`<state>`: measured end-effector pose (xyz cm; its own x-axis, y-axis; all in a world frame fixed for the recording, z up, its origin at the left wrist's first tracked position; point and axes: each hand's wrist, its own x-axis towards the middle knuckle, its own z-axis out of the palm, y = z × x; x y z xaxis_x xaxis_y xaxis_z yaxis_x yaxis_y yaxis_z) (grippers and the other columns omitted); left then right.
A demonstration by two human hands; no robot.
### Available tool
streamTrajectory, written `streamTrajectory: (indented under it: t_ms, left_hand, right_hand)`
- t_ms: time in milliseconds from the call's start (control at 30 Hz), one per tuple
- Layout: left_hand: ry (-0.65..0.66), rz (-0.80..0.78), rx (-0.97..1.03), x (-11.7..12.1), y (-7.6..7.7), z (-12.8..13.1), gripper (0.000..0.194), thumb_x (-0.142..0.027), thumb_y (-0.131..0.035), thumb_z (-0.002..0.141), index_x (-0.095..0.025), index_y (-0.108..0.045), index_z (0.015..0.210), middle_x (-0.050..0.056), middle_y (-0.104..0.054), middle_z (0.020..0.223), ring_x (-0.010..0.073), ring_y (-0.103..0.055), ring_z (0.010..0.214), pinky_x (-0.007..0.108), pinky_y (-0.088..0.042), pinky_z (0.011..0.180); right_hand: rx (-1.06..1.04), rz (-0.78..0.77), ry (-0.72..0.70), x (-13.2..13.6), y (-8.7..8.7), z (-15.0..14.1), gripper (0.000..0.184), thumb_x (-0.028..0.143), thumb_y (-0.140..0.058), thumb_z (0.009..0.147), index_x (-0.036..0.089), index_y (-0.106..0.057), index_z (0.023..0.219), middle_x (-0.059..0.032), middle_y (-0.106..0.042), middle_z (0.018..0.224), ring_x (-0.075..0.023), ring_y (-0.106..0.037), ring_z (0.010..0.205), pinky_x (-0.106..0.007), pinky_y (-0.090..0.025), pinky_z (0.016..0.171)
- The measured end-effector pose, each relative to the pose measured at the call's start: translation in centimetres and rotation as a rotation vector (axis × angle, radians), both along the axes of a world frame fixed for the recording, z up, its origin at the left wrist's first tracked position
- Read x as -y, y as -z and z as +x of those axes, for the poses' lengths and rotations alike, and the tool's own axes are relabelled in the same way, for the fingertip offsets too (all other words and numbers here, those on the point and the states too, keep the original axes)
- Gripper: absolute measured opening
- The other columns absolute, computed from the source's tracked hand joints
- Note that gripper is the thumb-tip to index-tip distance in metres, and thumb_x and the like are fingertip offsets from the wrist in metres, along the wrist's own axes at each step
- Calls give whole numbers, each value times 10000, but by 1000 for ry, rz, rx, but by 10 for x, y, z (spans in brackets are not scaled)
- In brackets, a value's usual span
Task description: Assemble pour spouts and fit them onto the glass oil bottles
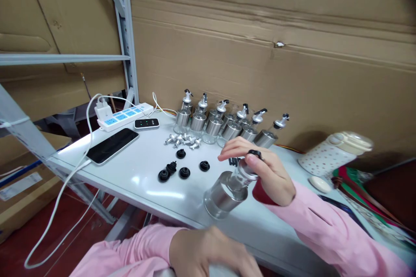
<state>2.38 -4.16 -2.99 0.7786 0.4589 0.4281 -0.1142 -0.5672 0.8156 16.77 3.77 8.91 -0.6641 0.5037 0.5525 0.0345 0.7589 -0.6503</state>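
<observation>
A glass bottle with a steel band (227,194) stands near the table's front edge. A black stopper (255,153) sits at its mouth. My right hand (268,169) is over the bottle's top, its thumb against the stopper and its other fingers stretched out to the left. Behind those fingers, small black parts (234,161) are partly hidden. At the bottom of the view, in front of the table edge, is my left hand (211,251). Motion smears its fingers, and what lies under them is unclear. Several black stoppers (184,173) lie left of the bottle.
Several banded bottles with pourer tops (214,125) stand along the cardboard wall (208,52). Silvery spout pieces (182,139) lie before them. A phone (113,146), a small black device (147,124) and a power strip (125,117) are left; a dotted flask (331,156) is right.
</observation>
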Motion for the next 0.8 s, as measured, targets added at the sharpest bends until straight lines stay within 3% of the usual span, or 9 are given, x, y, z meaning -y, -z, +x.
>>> streamTrajectory:
  t_ms: [100,167,300,400,533,667,800]
  left_hand:
    - [-539,119,393,-3,-13,-3,296,-425,-517,836,-249,-489,1074,57,-560,972,183,-591,936,335,-478,868]
    - [-763,189,413,-10,-19,-4,406,-369,-591,804,-251,-421,1153,82,-487,1104,223,-509,1070,414,-422,946]
    - [-712,199,138,-23,-18,0,728,-371,-638,769,-234,-198,1332,149,-351,1325,305,-352,1261,506,-331,1026]
    - [-642,159,-48,-27,-11,2,768,-347,-598,804,-207,-93,1366,190,-353,1349,333,-384,1248,530,-365,987]
    - [-639,73,-128,-26,-9,2,728,-348,-574,816,-159,-118,1350,204,-439,1288,344,-452,1187,540,-405,933]
    - [-634,52,-150,-26,-13,1,707,-337,-578,813,-150,-147,1341,208,-426,1314,336,-471,1172,523,-409,937]
    - [-662,69,-193,-25,-11,1,757,-362,-578,811,-169,-103,1369,204,-422,1325,340,-482,1169,514,-427,928]
  right_hand:
    - [-60,-44,-23,0,5,-3,364,297,-348,930,189,-689,861,-55,-655,828,-188,-563,826,-360,-404,806]
    - [-96,-71,-41,0,9,-5,374,303,-356,926,184,-690,805,-60,-662,806,-193,-568,809,-371,-407,811]
    - [-152,-202,-34,1,16,-7,420,329,-358,918,186,-656,659,-60,-680,798,-195,-571,798,-368,-422,797]
    - [-157,-294,-16,2,20,-8,447,336,-351,917,188,-637,608,-60,-701,816,-200,-585,820,-363,-429,808]
    - [-150,-298,-14,2,24,-7,437,350,-362,913,186,-630,609,-57,-704,807,-208,-612,856,-380,-412,888]
    - [-123,-268,-9,4,27,-7,434,358,-365,913,174,-605,600,-69,-693,739,-213,-629,855,-416,-375,961]
    - [-180,-246,-76,-1,31,-8,386,407,-393,898,164,-587,670,-88,-671,747,-207,-633,822,-388,-480,807]
